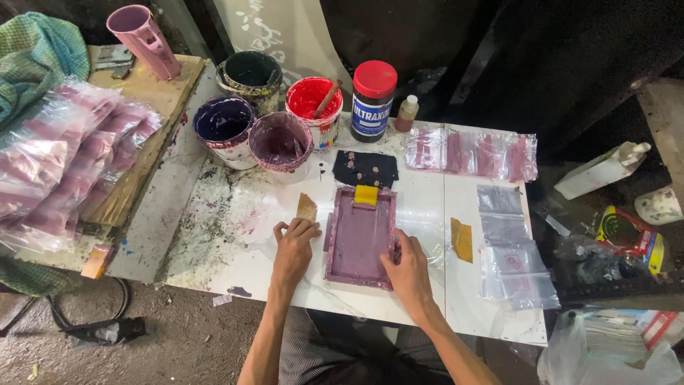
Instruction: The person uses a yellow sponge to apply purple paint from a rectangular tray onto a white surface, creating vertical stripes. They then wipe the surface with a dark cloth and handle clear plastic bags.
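flanking the purple frame (360, 237) — right hand (407, 265) grips its edge, left hand (293, 246) flat, open — paint tubs (281, 141) behind.

Four messy round paint tubs (267, 117) stand near a black jar with a red lid (372, 101). Shiny pink plastic bags (64, 153) lie piled nearby.

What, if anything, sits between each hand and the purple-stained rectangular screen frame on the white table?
Nothing visible. The right hand already rests on the right edge of the purple-stained rectangular screen frame. The left hand lies flat on the white table just left of the frame, with only bare, paint-flecked tabletop between them. The ink pots stand farther back.
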